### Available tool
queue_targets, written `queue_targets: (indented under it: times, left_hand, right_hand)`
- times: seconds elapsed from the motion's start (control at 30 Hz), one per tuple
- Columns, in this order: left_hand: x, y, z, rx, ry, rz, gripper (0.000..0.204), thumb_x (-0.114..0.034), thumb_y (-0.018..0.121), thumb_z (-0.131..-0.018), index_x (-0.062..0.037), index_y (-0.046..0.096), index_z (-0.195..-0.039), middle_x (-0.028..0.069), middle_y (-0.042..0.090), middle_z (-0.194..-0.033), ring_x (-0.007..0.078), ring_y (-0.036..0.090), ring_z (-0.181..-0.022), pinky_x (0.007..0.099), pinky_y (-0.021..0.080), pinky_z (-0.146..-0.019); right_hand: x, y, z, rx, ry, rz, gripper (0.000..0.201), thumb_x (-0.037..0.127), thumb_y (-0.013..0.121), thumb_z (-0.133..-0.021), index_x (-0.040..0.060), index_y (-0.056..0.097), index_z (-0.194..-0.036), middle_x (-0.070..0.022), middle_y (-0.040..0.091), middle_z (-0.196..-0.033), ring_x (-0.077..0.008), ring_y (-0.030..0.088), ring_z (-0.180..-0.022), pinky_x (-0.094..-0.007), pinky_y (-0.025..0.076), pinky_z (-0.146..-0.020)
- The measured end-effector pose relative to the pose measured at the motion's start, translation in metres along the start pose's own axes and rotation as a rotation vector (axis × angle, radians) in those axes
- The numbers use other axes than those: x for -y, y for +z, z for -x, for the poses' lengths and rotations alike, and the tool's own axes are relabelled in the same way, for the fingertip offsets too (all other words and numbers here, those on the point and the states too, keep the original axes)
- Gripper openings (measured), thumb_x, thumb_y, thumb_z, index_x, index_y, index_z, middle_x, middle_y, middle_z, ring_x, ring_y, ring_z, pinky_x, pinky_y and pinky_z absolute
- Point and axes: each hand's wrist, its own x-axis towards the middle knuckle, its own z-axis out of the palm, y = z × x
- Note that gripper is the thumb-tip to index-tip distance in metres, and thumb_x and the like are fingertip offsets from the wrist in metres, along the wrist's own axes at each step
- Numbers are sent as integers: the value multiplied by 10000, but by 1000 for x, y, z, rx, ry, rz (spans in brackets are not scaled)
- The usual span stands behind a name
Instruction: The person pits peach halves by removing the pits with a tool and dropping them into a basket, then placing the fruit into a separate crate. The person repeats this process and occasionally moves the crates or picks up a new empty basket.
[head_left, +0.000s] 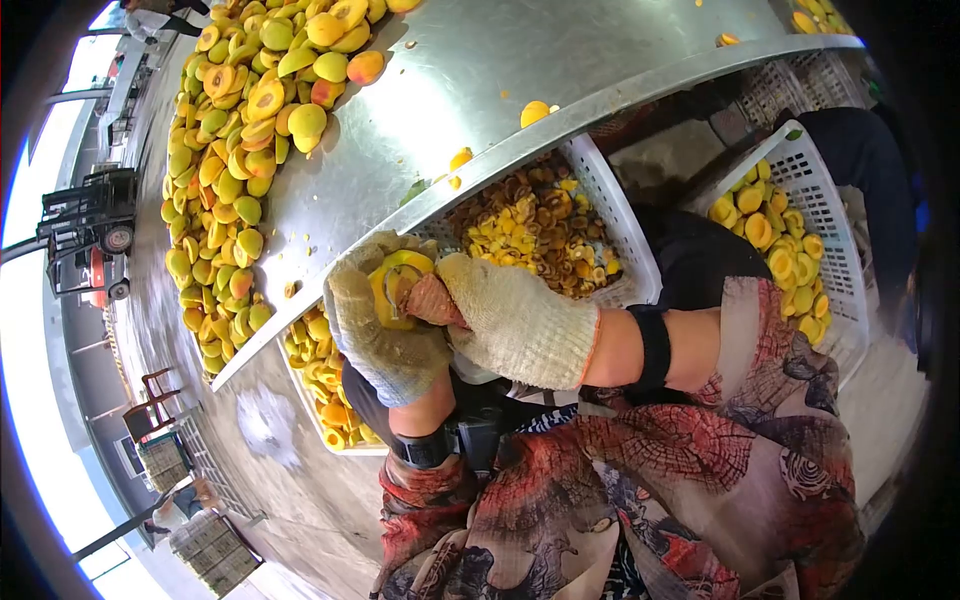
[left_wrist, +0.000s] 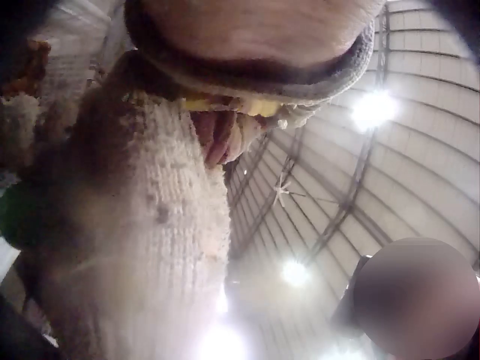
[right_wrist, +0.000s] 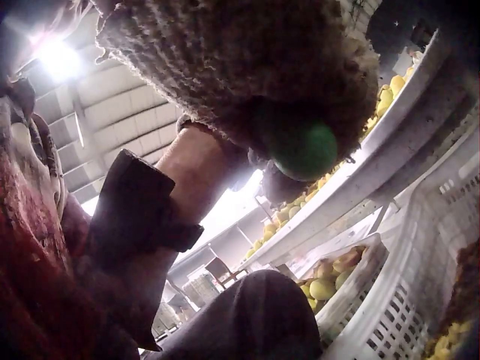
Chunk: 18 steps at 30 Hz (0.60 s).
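Note:
My gloved left hand (head_left: 385,335) grips a yellow peach half (head_left: 388,290) with its cut side turned toward my right hand. My right hand (head_left: 525,320), in a knitted glove with reddish fingertips showing, is right against the peach. It holds a tool whose rounded green handle end (right_wrist: 306,150) sticks out of the fist in the right wrist view; its working end is hidden at the fruit. Both hands are over my lap, close to the edge of the metal table (head_left: 470,90). In the left wrist view, gloved fingers (left_wrist: 165,202) nearly cover the peach.
Many peach halves (head_left: 225,190) are heaped on the table's left. Below its edge stand a white crate (head_left: 625,225) of pits and scraps, another crate (head_left: 845,240) of peach halves at right, and peach halves (head_left: 330,390) in a crate at left. A forklift (head_left: 95,230) is farther off.

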Motion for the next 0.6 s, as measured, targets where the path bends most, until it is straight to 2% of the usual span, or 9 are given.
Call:
queue_targets:
  times: [0.1,0.17,0.23,0.3,0.37,0.4,0.53,0.6]
  left_hand:
    - [-2,7,4,-16,22,-94,467,-435,514,-897,17,564,-1004,142,598,-946,274,586,-876,397,491,-804]
    - [-2,11,6,-10,103,-180,485,-449,498,-903,17,557,-1021,140,596,-937,260,586,-848,372,488,-790]
    - [0,5,6,-23,62,-160,486,-450,486,-909,16,555,-1025,138,596,-937,253,585,-843,360,485,-783]
    - [0,1,7,-39,18,-142,487,-451,474,-914,15,554,-1029,136,596,-937,247,585,-838,349,482,-776]
    - [-3,0,9,-14,115,-379,381,-333,431,-947,22,553,-1011,138,594,-953,223,579,-858,354,463,-807]
    - [-3,-1,10,-16,108,-384,381,-333,431,-947,22,553,-1011,138,594,-953,223,579,-858,354,463,-807]
    - [-6,-11,5,22,66,-357,343,-298,452,-938,22,568,-977,136,607,-933,220,582,-831,345,461,-801]
    - [-8,-18,3,40,46,-355,330,-291,467,-931,20,575,-957,135,611,-930,221,583,-825,346,461,-799]
  right_hand:
    - [1,-2,0,19,17,14,321,117,613,-720,32,454,-985,-185,544,-879,-420,547,-834,-463,465,-678]
    - [0,-1,1,-6,-7,26,314,120,608,-717,43,461,-983,-180,540,-882,-414,547,-834,-462,464,-675]
    - [-6,5,1,-28,-28,36,308,123,604,-713,54,468,-981,-175,536,-884,-408,546,-833,-461,463,-671]
    - [-16,11,-3,9,-162,18,286,139,593,-714,82,484,-973,-170,525,-879,-395,544,-821,-456,458,-656]
    - [-19,13,-3,15,-179,14,274,142,586,-717,88,490,-968,-170,519,-870,-393,543,-804,-455,456,-652]
    - [-18,13,-2,21,-199,12,263,145,579,-719,94,495,-963,-170,514,-861,-390,542,-788,-454,455,-648]
    - [-8,6,2,120,-129,31,258,135,574,-720,89,494,-960,-162,514,-854,-389,545,-781,-454,450,-642]
    - [2,1,7,200,37,-57,254,126,583,-715,84,491,-948,-160,504,-831,-391,547,-774,-453,446,-627]
